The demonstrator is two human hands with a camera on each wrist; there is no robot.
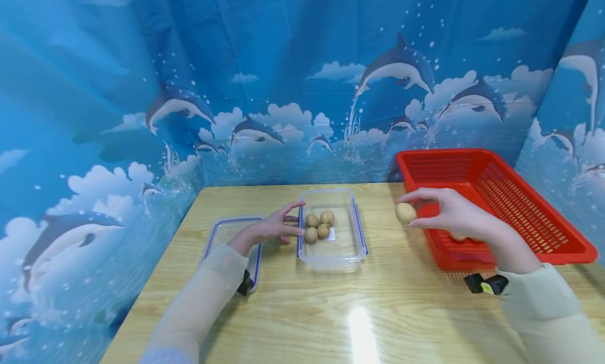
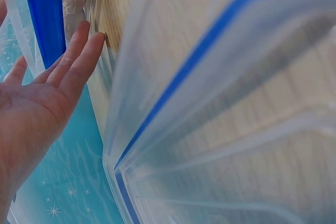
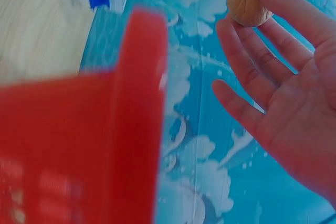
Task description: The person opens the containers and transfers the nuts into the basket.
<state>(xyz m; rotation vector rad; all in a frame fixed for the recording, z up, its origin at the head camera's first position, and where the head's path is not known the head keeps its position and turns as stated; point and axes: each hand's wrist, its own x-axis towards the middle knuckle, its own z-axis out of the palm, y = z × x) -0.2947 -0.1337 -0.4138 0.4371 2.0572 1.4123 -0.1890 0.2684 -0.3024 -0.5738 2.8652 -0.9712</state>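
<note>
My right hand (image 1: 451,211) pinches a walnut (image 1: 405,212) between thumb and fingertips, above the table by the left edge of a red plastic basket (image 1: 543,206). The right wrist view shows the same walnut (image 3: 248,1) at the fingertips. My left hand (image 1: 274,226), its fingers spread and fairly straight, is at the left side of a clear plastic container (image 1: 345,248). Inside that container several walnuts (image 1: 323,230) sit grouped toward the left. In the left wrist view the left palm (image 2: 42,108) shows with nothing in it.
A clear lid with a blue seal (image 1: 227,232) lies left of the container, partly under my left forearm. More walnuts (image 1: 458,237) lie in the basket, mostly hidden behind my right hand. A dolphin-print curtain (image 1: 283,80) hangs behind the wooden table (image 1: 302,311).
</note>
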